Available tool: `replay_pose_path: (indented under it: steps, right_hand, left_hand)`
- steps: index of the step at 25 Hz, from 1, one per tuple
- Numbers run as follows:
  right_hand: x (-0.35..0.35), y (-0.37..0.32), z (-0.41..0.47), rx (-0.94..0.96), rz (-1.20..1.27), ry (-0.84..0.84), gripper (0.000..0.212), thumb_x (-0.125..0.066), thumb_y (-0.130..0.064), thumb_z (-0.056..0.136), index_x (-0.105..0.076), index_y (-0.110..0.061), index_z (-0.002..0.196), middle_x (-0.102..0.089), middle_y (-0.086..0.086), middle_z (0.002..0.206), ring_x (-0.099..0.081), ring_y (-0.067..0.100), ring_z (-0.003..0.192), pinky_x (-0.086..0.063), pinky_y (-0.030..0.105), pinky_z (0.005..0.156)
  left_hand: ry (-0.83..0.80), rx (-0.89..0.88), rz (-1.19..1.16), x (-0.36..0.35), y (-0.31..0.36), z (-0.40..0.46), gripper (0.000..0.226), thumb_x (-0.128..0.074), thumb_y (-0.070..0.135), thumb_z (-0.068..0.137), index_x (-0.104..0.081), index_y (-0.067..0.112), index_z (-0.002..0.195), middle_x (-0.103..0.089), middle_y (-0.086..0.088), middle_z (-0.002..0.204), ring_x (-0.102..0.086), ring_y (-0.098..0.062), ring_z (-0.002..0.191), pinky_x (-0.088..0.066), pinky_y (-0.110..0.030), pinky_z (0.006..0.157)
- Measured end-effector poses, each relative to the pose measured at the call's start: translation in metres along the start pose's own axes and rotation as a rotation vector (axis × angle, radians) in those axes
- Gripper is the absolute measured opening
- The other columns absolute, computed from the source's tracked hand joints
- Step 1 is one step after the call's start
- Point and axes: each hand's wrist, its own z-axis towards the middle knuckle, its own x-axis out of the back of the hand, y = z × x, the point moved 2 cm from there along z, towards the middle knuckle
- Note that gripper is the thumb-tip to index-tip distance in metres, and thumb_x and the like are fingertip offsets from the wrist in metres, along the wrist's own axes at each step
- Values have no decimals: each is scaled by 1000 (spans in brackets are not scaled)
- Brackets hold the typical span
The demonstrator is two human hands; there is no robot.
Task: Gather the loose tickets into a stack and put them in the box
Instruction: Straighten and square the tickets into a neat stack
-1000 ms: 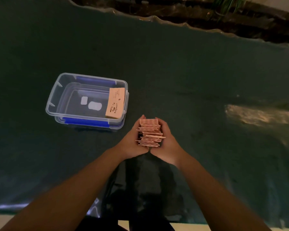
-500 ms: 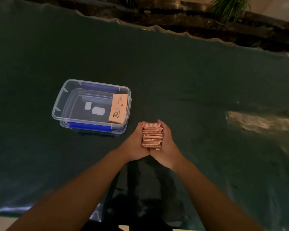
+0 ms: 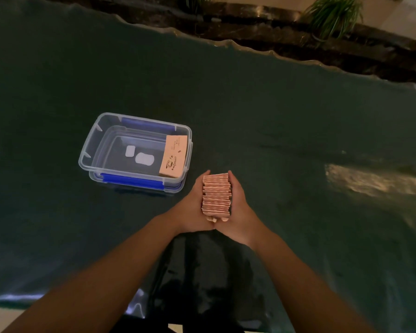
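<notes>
A thick stack of pink tickets stands on edge between my two hands, just right of the box's near right corner. My left hand presses its left side and my right hand presses its right side, both closed on it. The clear plastic box with blue clips sits open on the dark green table cover. Inside it, a smaller pile of pink tickets leans against the right wall.
The dark green cover spans the whole table, with a wavy far edge and a bright glare patch at the right. Potted plants and a dark ledge lie beyond the table.
The ragged stack has been squeezed into an even block between my hands. My hands and the stack stayed beside the box.
</notes>
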Motion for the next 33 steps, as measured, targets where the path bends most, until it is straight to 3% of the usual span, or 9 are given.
replay_pose_path:
  steps: [4,7,9,12,17,20,25,30,33]
  right_hand:
    - [3,2,3,3,-45,60,115,-90,-28,75,-17,-34,163,-31,-9,148,-54,2,121,-43,35,117]
    - [5,4,3,22,-40,61,111,-86,-39,67,-22,-37,157,-30,-14,144,-55,-6,118,-48,36,114]
    - [8,11,3,2,-3,15,131,-87,-49,58,-10,-40,163,-22,-16,154,-54,-3,126,-45,32,115]
    - [12,20,1,-61,52,-60,144,-92,-36,59,4,-43,166,-9,-9,171,-45,8,142,-41,42,122]
    - [-4,16,11,-73,78,24,125,-92,-18,74,-11,-28,168,-26,1,168,-44,14,147,-36,35,123]
    - [-7,15,15,-68,124,44,107,-86,-15,74,-23,-30,159,-45,3,156,-55,16,138,-43,45,121]
    - [1,27,6,-99,286,-22,97,-89,-31,53,-38,-57,131,-62,-14,138,-66,1,122,-59,25,91]
    - [3,47,-14,-218,665,41,121,-93,-29,63,-21,-41,160,-60,-1,146,-69,18,126,-59,38,99]
    - [-7,50,-23,-243,966,0,93,-86,-19,78,-37,-25,157,-68,7,145,-68,27,131,-58,47,103]
  left_hand:
    - [82,26,-10,-4,8,-2,87,-75,62,70,-32,38,142,-45,34,124,-41,36,110,-33,-7,101]
    - [74,6,-1,-1,15,-1,98,-78,61,66,-29,33,147,-45,30,130,-42,31,117,-34,4,93]
    - [39,-8,12,3,12,0,118,-90,46,64,-14,31,154,-42,22,140,-44,15,129,-37,-5,101]
    - [7,0,31,11,6,-1,136,-96,31,61,2,37,156,-36,26,141,-41,17,129,-38,-3,98]
    - [3,37,36,3,5,2,111,-85,53,67,-21,33,155,-45,28,136,-45,22,123,-36,-20,112]
    - [66,100,26,1,8,5,89,-83,54,69,-37,41,144,-53,30,125,-49,27,112,-41,-24,106]
    - [91,149,-111,7,8,0,89,-92,15,59,-45,49,126,-63,17,128,-59,0,121,-49,-28,95]
    - [92,262,-437,7,25,-7,89,-86,2,60,-51,26,138,-67,-2,128,-61,-20,123,-54,-44,98]
    - [10,248,-543,-4,38,-10,75,-78,-1,66,-55,14,136,-68,-14,128,-66,-26,120,-56,-49,101]
